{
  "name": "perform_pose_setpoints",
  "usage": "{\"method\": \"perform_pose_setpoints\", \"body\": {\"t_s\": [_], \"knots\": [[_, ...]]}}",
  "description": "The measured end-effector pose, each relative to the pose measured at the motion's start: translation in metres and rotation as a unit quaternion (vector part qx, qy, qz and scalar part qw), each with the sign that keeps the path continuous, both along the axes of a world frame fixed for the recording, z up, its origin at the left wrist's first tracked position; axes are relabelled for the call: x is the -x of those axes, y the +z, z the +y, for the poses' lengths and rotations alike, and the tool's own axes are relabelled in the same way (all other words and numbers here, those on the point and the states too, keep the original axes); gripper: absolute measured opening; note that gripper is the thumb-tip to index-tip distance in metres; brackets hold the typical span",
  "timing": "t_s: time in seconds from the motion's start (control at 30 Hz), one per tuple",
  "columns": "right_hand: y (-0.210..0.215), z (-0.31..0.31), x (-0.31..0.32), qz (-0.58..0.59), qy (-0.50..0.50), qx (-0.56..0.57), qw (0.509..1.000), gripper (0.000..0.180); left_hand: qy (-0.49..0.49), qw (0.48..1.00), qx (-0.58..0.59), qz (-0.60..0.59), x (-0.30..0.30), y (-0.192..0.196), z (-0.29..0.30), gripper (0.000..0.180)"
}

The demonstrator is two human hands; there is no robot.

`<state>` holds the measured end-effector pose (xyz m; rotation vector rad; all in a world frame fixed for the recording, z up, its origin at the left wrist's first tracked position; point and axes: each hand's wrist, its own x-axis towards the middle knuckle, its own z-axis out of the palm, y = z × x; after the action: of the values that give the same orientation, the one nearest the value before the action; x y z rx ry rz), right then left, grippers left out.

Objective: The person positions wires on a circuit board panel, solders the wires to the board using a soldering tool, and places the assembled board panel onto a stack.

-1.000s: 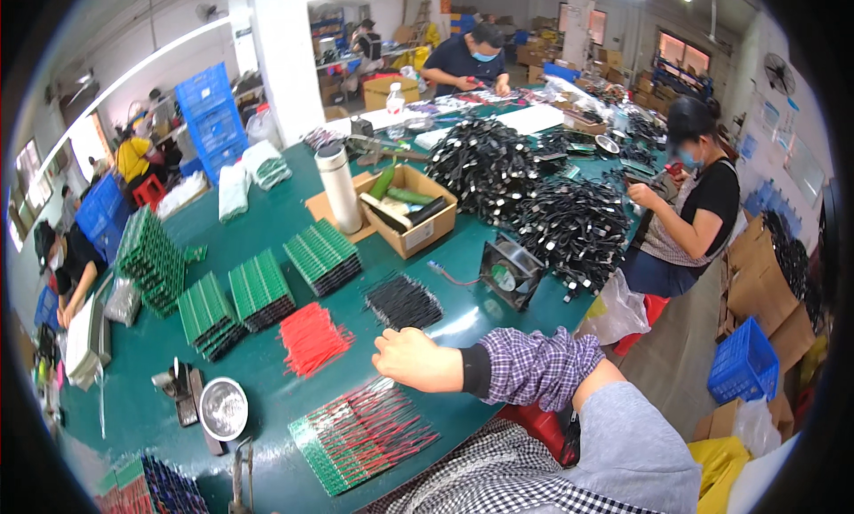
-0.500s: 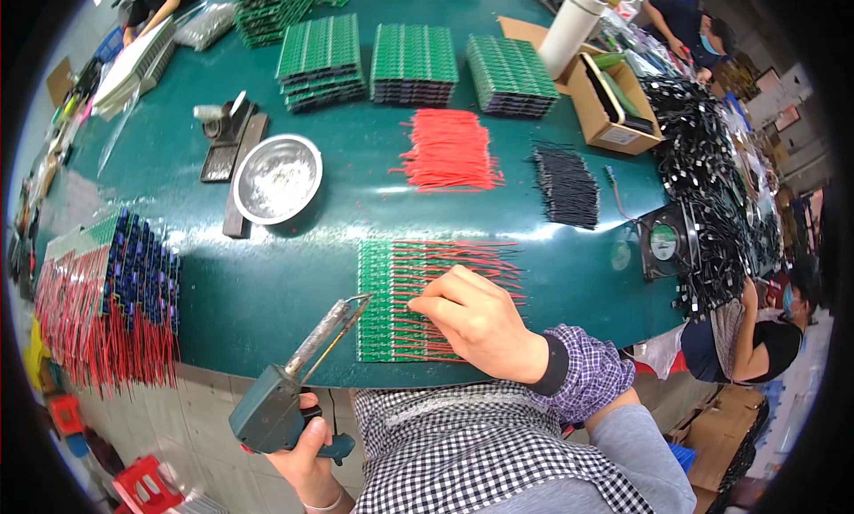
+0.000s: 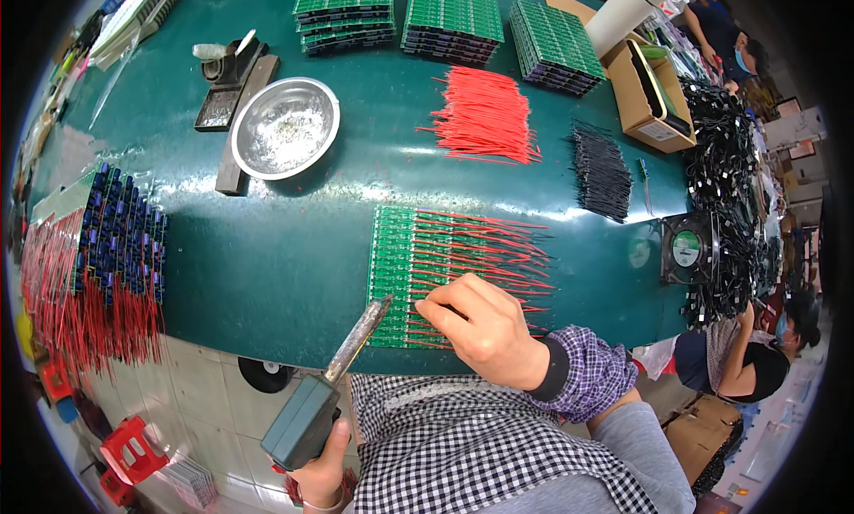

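My left hand (image 3: 325,469) is wrapped round the grip of a dark green soldering gun (image 3: 302,421). Its metal tip (image 3: 384,302) touches or hovers just over a green circuit board panel (image 3: 390,256) lying flat near the table's front edge. Red wires (image 3: 480,243) run from a row of pads on the panel toward the right. Over the panel's lower part, my right hand (image 3: 489,332) is closed in a pinch at the row of pads. A thin wire seems to be between those fingers, its colour mostly hidden.
Beyond the panel lie a steel bowl (image 3: 253,149), a pile of red wires (image 3: 487,114), black wires (image 3: 602,172) and stacked boards (image 3: 454,16). Wired boards (image 3: 116,238) fill the left edge. A fan (image 3: 687,247) and black cables (image 3: 725,167) line the right. Other people sit nearby.
The view has shifted, so the table things appear higher. The soldering tip has moved from the panel's left edge onto the pad area near my right fingertips. My right hand has moved to lower pads.
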<state>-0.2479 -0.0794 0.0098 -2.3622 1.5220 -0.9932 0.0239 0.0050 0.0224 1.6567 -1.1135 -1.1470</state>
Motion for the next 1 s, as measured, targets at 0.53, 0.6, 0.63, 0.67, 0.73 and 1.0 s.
{"method": "perform_pose_setpoints", "body": {"t_s": [0.53, 0.6, 0.63, 0.67, 0.73, 1.0], "knots": [[-0.001, 0.004, -0.003, 0.063, 0.006, 0.017, 0.998, 0.023, -0.094, 0.986, 0.070, -0.121, 0.003, -0.003, -0.010, 0.023], [-0.001, 0.004, -0.003, 0.064, 0.006, 0.017, 0.998, 0.024, -0.096, 0.985, 0.074, -0.121, 0.007, 0.000, -0.012, 0.023], [0.000, 0.004, -0.003, 0.066, 0.007, 0.016, 0.998, 0.024, -0.097, 0.985, 0.078, -0.120, 0.008, 0.001, -0.013, 0.022], [0.000, 0.004, -0.004, 0.066, 0.006, 0.016, 0.998, 0.024, -0.097, 0.985, 0.078, -0.120, 0.007, 0.001, -0.013, 0.022], [-0.001, 0.004, -0.004, 0.058, 0.001, 0.008, 0.998, 0.027, -0.105, 0.983, 0.069, -0.132, 0.007, 0.000, -0.012, 0.021], [-0.002, 0.004, -0.005, 0.068, -0.001, 0.021, 0.997, 0.025, -0.096, 0.983, 0.084, -0.130, -0.001, -0.012, -0.001, 0.019]]}}
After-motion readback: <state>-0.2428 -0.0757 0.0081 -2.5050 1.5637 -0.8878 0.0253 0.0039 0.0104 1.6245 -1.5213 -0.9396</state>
